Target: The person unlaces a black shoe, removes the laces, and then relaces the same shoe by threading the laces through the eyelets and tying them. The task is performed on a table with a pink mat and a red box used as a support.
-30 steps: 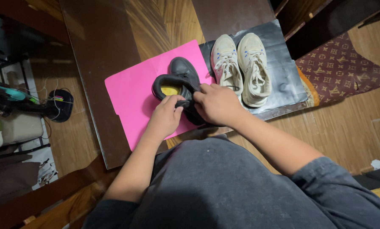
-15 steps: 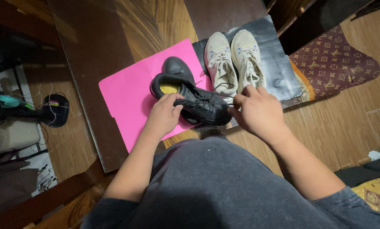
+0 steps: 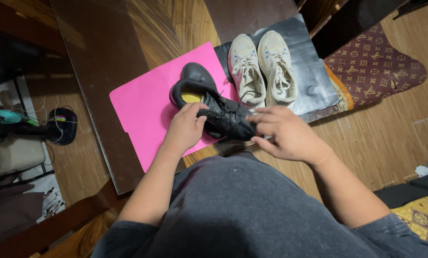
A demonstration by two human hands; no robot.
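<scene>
A black lace-up shoe (image 3: 223,114) with a yellow insole lies on a pink sheet (image 3: 140,107) on the table. My left hand (image 3: 185,128) grips its side near the opening. My right hand (image 3: 283,131) is at the toe end, fingers spread, with a black lace (image 3: 245,98) running up from about the fingertips; whether it pinches the lace is unclear. A second black shoe (image 3: 195,72) sits behind the first. A pair of cream sneakers (image 3: 264,69) rests on a dark grey sheet (image 3: 314,71) to the right.
A dark glass-topped wooden table (image 3: 104,57) carries the sheets. A patterned brown mat (image 3: 376,62) lies on the wood floor at right. Cables and a black round device (image 3: 63,125) sit at left. Yellow patterned fabric (image 3: 426,215) shows at the lower right.
My right hand left the shoe's tongue, drew a lace out to the right, then came back toward the toe with fingers spread. The left hand stayed on the shoe.
</scene>
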